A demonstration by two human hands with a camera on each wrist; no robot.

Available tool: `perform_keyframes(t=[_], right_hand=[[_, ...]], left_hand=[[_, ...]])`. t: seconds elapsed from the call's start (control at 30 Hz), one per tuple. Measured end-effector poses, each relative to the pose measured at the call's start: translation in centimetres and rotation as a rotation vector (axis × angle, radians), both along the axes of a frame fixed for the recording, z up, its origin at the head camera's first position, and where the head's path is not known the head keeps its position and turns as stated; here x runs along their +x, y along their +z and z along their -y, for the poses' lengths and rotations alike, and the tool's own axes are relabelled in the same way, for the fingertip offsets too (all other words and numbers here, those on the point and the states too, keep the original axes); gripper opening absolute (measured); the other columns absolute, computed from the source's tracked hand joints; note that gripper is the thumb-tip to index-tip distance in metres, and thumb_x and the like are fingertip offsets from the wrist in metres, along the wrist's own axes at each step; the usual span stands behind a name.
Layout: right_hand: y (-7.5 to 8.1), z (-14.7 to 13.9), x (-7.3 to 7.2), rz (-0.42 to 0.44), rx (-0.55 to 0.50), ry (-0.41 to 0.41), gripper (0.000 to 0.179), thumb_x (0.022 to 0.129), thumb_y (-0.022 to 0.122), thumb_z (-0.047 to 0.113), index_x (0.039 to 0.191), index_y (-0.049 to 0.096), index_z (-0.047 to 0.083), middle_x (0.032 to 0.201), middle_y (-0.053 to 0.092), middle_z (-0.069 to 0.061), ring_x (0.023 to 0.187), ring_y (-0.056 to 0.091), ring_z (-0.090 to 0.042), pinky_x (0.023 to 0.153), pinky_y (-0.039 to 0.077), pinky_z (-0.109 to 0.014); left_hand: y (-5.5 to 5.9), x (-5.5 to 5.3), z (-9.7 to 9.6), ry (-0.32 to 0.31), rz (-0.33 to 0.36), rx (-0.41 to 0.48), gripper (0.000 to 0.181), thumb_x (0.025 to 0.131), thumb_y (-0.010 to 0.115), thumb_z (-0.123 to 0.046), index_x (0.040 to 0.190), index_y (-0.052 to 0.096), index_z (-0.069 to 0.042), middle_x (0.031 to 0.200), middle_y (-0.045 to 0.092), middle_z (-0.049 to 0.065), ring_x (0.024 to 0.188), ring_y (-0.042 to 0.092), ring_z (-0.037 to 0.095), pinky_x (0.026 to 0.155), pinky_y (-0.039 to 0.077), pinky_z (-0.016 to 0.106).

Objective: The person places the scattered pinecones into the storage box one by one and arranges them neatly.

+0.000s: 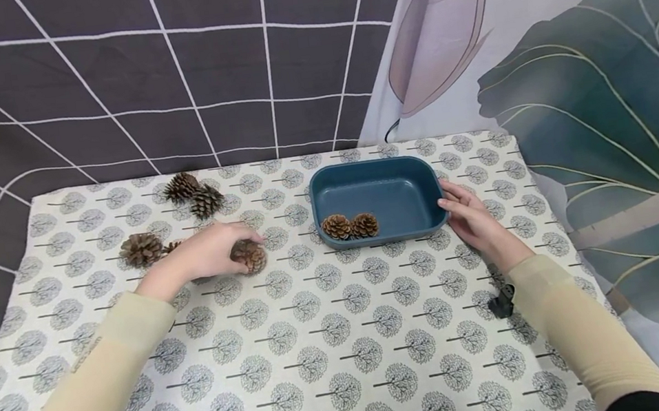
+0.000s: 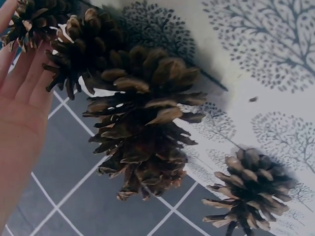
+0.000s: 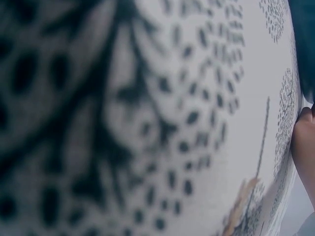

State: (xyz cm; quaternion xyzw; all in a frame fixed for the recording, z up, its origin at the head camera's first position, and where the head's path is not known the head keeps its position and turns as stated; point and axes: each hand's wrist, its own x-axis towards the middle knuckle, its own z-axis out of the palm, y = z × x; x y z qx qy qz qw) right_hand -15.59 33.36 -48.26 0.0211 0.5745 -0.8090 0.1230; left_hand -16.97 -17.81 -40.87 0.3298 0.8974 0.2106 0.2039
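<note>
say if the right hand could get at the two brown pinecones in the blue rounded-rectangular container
Probably yes: the right hand touches the right end of the open container, and only bare floor lies between that end and the pinecones toward its left; it would need to clear the rim.

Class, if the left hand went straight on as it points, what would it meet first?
Beyond its held pine cone, the left hand would probably meet the blue tray, though height is unclear.
</note>
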Motion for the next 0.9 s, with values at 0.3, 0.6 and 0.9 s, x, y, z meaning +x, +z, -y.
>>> perform_keyframes(t=[0.3,0.6,0.9], right_hand=[[0.3,0.0,0.0,0.026,0.044,0.005,0.072,0.108,0.052,-0.002,0.167,0.012,-0.004,0.165,0.043,-0.009,0.125,0.063,0.002,0.109,0.052,-0.013],[0.4,0.1,0.0,0.031,0.074,0.007,0.073,0.108,0.052,-0.001,0.167,0.011,-0.003,0.176,0.007,-0.022,0.125,0.062,0.006,0.110,0.050,-0.012],[0.4,0.0,0.0,0.034,0.057,0.013,0.072,0.108,0.052,-0.001,0.167,0.011,-0.003,0.175,0.009,-0.021,0.127,0.062,0.003,0.110,0.050,-0.012]], left_hand=[[-0.3,0.1,0.3,0.009,-0.028,0.018,0.047,0.084,0.086,-0.007,0.129,0.073,-0.003,0.135,0.072,0.019,0.125,0.068,0.043,0.114,0.051,0.062],[0.1,0.1,-0.3,0.032,-0.067,0.051,0.046,0.085,0.088,-0.015,0.128,0.074,-0.003,0.132,0.074,0.020,0.124,0.070,0.041,0.115,0.050,0.063],[1.2,-0.8,-1.8,0.021,-0.141,0.098,0.050,0.085,0.089,-0.022,0.130,0.074,-0.006,0.138,0.071,0.020,0.111,0.076,0.037,0.116,0.051,0.059]])
